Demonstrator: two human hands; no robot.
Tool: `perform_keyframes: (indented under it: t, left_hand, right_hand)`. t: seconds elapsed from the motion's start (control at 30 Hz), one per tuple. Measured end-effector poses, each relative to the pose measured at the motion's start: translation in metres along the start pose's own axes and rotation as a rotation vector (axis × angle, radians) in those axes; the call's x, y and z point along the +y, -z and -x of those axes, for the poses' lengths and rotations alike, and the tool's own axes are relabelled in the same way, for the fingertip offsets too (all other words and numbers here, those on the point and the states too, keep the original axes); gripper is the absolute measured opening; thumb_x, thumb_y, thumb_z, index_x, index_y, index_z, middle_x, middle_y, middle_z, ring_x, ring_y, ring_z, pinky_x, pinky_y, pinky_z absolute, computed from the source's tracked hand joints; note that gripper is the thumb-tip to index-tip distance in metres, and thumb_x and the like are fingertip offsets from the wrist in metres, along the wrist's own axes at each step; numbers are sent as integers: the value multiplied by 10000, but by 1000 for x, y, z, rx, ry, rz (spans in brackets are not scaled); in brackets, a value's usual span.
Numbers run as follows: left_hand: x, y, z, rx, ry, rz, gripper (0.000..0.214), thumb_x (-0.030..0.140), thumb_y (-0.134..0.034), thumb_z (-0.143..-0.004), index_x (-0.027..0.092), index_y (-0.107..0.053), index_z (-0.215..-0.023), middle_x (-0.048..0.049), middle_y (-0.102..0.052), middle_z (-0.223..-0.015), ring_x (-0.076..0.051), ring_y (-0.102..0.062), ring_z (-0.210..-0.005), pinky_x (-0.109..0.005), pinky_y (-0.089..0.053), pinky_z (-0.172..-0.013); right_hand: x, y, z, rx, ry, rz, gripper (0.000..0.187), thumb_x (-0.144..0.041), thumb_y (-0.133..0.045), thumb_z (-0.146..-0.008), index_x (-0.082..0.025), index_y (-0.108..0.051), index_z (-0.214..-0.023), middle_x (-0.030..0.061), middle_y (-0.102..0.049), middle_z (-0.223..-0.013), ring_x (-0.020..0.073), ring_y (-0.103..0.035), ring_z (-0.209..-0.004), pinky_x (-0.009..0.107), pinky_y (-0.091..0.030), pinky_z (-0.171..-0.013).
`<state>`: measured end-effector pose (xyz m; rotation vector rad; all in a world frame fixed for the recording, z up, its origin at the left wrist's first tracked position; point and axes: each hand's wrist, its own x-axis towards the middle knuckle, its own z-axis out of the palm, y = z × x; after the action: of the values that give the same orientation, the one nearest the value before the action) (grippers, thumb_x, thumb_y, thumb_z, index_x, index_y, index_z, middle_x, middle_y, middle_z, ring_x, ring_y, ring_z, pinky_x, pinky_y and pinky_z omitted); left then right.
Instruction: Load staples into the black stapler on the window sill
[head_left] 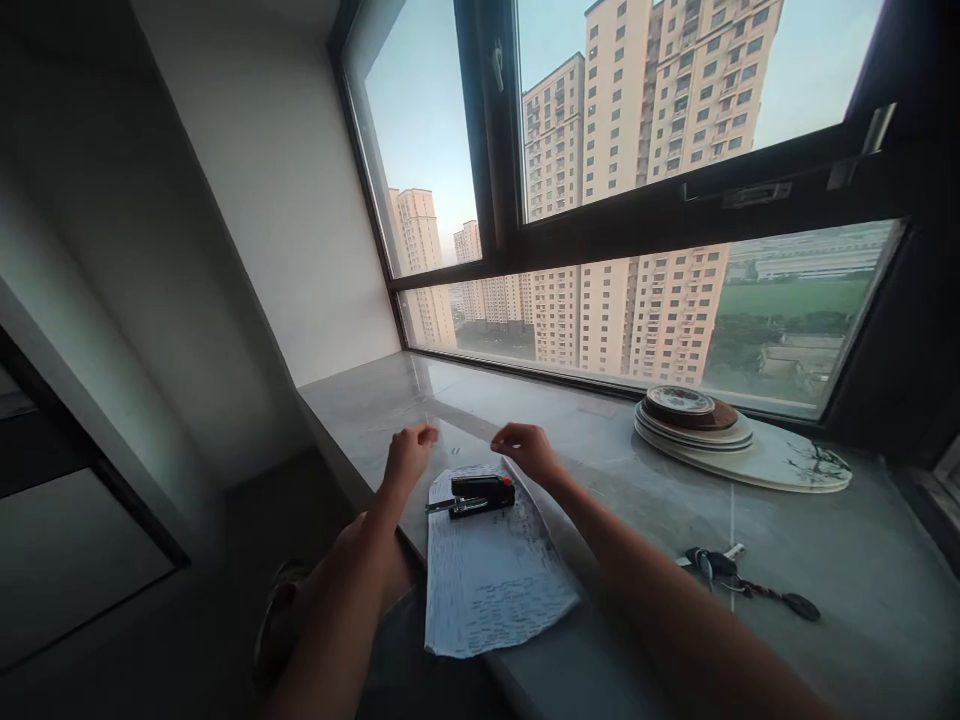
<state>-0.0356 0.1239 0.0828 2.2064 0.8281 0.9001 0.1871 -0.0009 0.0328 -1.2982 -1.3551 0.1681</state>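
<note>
A black stapler point(484, 492) with a red spot at its right end lies on top of handwritten paper sheets point(491, 575). A bare metal part of the stapler points left. Just beyond the top edge of the sheets, my left hand point(411, 450) is raised with its fingers pinched together. Facing it from the right, my right hand point(525, 448) is also closed in a pinch, near the sheets' upper right corner. Whatever sits in either pinch is too small to make out. Two tiny light marks show on the sill between the hands.
The sheets lie on a grey stone windowsill point(600, 480), overhanging its front edge. At the right stand stacked plates point(694, 415) on an oval board point(795, 460). Nearer to me lies a bunch of keys point(716, 565) with a cord. A large window point(555, 255) rises behind.
</note>
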Motion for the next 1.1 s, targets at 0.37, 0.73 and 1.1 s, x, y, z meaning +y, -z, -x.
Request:
perform_keyframes:
  t: [0.37, 0.73, 1.1]
  left_hand:
    - [-65, -27, -39, -271, -155, -95, 268, 85, -633, -668, 250, -764, -834, -30, -760, -1040, -218, -667, -1042, -316, -463, -981]
    - [-86, -15, 14, 43, -75, -28, 86, 279, -654, -762, 204, -621, -738, -21, -672, -737, -179, -622, -715, -283, -456, -715]
    - [-69, -8, 80, 215, -31, 243, 390, 498, -403, -952, 193, -643, -988, -9, -602, -752, -120, -548, -607, -243, -458, -623]
  right_hand:
    - [65, 23, 11, -47, -215, 467, 102, -176, -692, -732, -204, -788, -747, 79, -741, -777, 230, -658, -767, 320, -477, -748]
    - [18, 19, 11, -55, -19, 145, 302, -359, -568, -895, -201, -720, -1103, 93, -673, -1094, 203, -628, -855, 322, -486, -779]
    - [-10, -20, 27, -652, 74, 32, 399, -538, -698, -783, -154, -675, -889, -20, -582, -719, 141, -514, -651, 230, -381, -582]
